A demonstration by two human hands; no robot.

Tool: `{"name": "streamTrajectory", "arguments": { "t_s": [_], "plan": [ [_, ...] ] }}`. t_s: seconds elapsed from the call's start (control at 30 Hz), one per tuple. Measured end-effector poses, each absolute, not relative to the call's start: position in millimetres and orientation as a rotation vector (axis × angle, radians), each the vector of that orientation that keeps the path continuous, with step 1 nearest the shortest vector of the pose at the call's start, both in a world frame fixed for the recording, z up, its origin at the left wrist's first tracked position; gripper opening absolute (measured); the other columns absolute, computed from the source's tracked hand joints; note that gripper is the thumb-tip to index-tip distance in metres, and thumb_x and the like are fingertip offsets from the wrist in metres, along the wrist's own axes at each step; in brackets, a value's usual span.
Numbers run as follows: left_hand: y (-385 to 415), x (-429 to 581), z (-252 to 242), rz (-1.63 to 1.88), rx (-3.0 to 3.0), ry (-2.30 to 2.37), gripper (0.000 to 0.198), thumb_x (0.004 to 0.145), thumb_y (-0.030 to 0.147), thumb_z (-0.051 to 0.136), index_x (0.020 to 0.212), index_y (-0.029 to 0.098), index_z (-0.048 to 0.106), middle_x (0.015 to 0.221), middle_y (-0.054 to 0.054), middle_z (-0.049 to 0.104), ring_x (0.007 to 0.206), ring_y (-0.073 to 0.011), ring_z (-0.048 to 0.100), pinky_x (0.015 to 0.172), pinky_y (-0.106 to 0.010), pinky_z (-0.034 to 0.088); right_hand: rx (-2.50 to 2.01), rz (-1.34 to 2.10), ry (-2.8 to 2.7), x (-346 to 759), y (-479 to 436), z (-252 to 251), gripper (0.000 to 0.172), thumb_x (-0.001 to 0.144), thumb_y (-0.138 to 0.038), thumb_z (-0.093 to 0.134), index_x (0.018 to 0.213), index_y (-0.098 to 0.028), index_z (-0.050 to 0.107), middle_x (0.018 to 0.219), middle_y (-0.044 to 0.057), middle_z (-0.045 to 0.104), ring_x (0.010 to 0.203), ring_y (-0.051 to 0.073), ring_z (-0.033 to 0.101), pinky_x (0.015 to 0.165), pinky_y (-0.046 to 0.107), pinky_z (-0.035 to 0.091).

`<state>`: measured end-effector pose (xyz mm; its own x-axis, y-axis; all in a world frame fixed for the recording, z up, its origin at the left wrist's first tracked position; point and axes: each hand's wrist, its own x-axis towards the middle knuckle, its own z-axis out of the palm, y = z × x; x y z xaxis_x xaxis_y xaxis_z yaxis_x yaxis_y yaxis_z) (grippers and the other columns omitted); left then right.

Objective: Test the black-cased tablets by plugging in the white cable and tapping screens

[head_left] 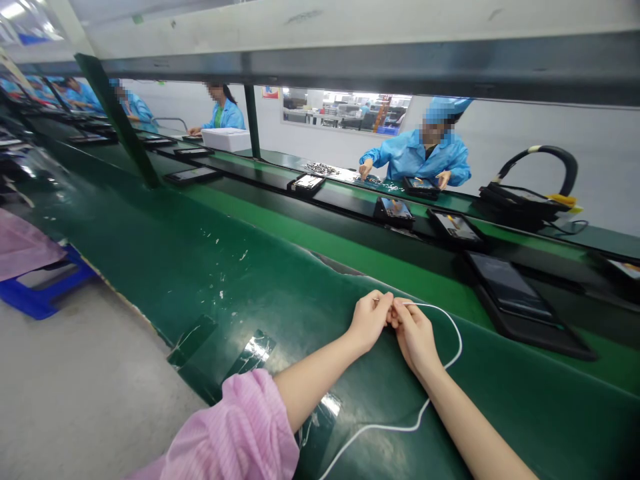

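A thin white cable (457, 333) loops out from between my two hands, passes behind my right wrist and runs down over the green worktop (285, 293) to the bottom edge. My left hand (370, 320) is closed in a pinch at the cable's end, its fingertips meeting those of the other hand. Thumb and fingers of my right hand (414, 333) are pressed together on the cable. The cable's tip is hidden by the fingers.
Beyond the worktop, a line carries black trays with devices, the nearest tray (530, 307) at the right. A person in blue (425, 157) works across it. A slanted green post (117, 120) stands left; a grey beam (320, 67) crosses above. A blue stool (45, 287) stands at far left.
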<state>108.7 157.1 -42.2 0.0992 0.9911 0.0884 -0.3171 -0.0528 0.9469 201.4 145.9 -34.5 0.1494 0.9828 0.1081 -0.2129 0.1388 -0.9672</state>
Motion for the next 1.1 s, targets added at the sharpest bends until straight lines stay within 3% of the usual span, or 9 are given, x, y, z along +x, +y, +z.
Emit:
{"name": "streamTrajectory", "arguments": {
  "t_s": [0.47, 0.73, 1.1],
  "plan": [
    [156.3, 108.1, -40.6, 1.305, 1.072, 0.87, 0.039, 0.096, 0.037, 0.056, 0.063, 0.017, 0.049, 0.051, 0.008, 0.047, 0.046, -0.009, 0.046, 0.051, -0.023, 0.04, -1.019, 1.138, -0.997, 201.3, 145.4, -33.8, 0.051, 0.053, -0.062, 0.087, 0.066, -0.018, 0.062, 0.054, -0.003, 0.049, 0.05, 0.011, 0.043, 0.05, 0.026, 0.038],
    [156.3, 107.8, -40.7, 1.298, 1.071, 0.868, 0.039, 0.096, 0.037, 0.056, 0.063, 0.017, 0.049, 0.05, 0.008, 0.047, 0.046, -0.0088, 0.047, 0.051, -0.022, 0.041, -1.011, 1.116, -1.04, 203.2, 146.7, -36.6, 0.048, 0.058, -0.061, 0.084, 0.068, -0.018, 0.062, 0.058, -0.001, 0.05, 0.052, 0.012, 0.043, 0.05, 0.027, 0.038],
    [155.8, 108.1, -39.4, 1.304, 1.065, 0.867, 0.04, 0.094, 0.041, 0.057, 0.062, 0.018, 0.047, 0.05, 0.007, 0.048, 0.045, -0.0087, 0.046, 0.05, -0.022, 0.04, -1.016, 1.131, -0.988, 199.6, 144.2, -30.2, 0.049, 0.052, -0.06, 0.087, 0.065, -0.019, 0.064, 0.055, -0.002, 0.051, 0.05, 0.011, 0.042, 0.049, 0.026, 0.036]
  ]
}}
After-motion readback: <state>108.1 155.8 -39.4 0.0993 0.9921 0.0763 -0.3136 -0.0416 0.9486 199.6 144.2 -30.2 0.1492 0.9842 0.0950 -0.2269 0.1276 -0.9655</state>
